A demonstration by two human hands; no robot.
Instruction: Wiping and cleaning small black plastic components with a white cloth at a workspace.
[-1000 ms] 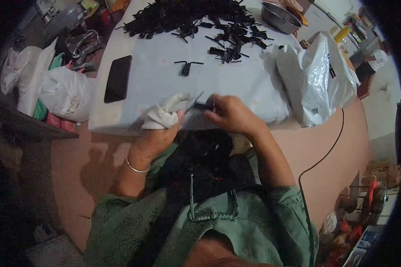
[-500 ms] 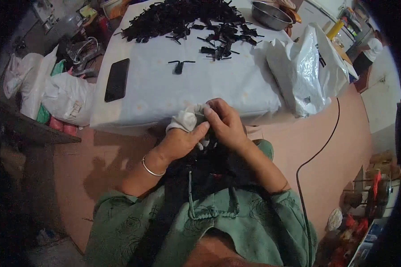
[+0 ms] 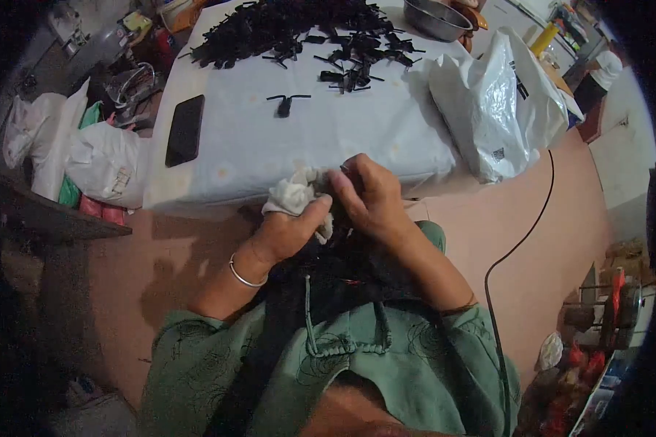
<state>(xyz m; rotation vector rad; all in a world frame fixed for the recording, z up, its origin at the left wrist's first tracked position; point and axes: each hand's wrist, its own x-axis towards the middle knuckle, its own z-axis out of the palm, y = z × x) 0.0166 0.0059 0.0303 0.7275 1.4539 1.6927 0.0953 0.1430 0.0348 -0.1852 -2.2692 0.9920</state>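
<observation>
While both hands meet at the near edge of the tabletop (image 3: 248, 138), it's a bunched white cloth (image 3: 290, 197) at the heart of the action, right by that edge, though whether the two touch I can't tell. The left hand (image 3: 288, 233) has it snugly, fingers wrapped round and thumb pressed along its side, a loose end dangling below. Right up against it, the right hand (image 3: 379, 197), fingers curled, thumb bent in toward the cloth; whether they're pinching a small piece or just the fabric is hidden from here. So the step in hand reads as close two-handed work: left steadying, right doing the finer fingering. As I judge it, the next move calls for a firm left hold and a light right touch.

Outward we go: one black part (image 3: 284, 108) with two thin arms sits alone near the tabletop's middle. A dark phone (image 3: 185, 131) lies along its left side; a crinkled white plastic bag (image 3: 474, 109) stands at its right. Up at the tabletop's far end, a great heap of black parts (image 3: 277, 29), stragglers trailing rightward, with a metal basin (image 3: 437, 22) at the far right corner. Off the tabletop's left side, a stuffed white bag (image 3: 106, 160); off its right, a black cable (image 3: 486, 285).
</observation>
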